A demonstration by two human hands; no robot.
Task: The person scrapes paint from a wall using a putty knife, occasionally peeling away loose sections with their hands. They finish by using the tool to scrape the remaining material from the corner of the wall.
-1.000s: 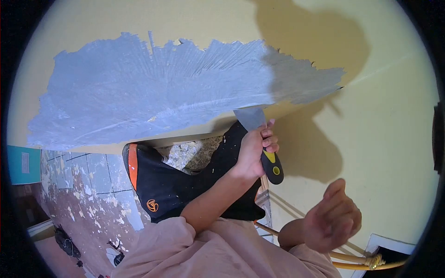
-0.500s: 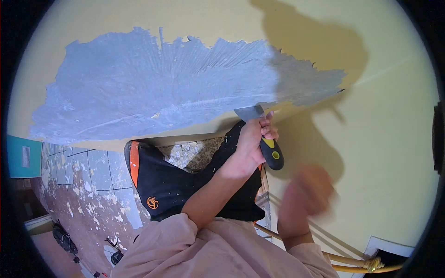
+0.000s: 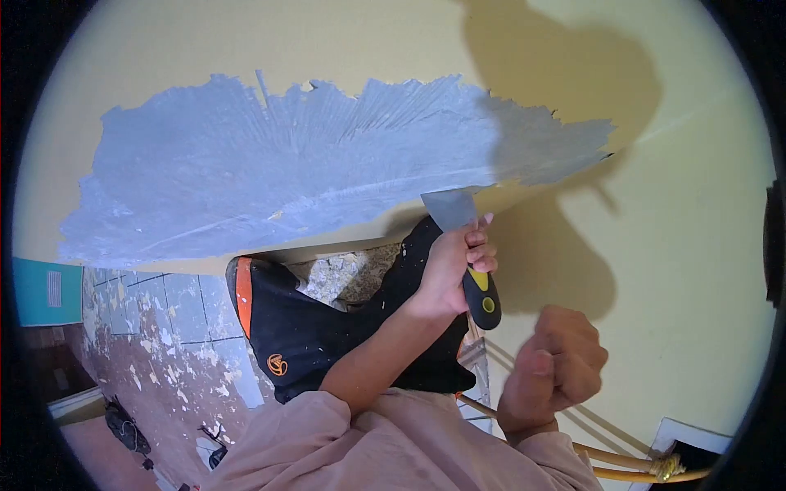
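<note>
My left hand point(image 3: 454, 266) is wrapped round the black and yellow handle of a putty knife point(image 3: 450, 209). The wide metal blade points up at the lower edge of a grey scraped patch point(image 3: 286, 168) on the yellowish wall point(image 3: 655, 245). To the right, my right hand point(image 3: 563, 364) is raised in a closed fist near the wall, apart from the knife; its curled fingers hide whatever may be inside.
Below are my legs in black trousers point(image 3: 327, 344) with orange trim. A tiled floor point(image 3: 176, 307) with scattered flakes and a teal box point(image 3: 49, 292) lie at the left. Bamboo poles point(image 3: 610, 460) tied with rope and a dark wall opening point(image 3: 696, 462) are at lower right.
My left hand and the putty knife have shifted slightly down in the view, showing more of the blade. My right hand, blurred before, is now sharper and a little further right and lower.
</note>
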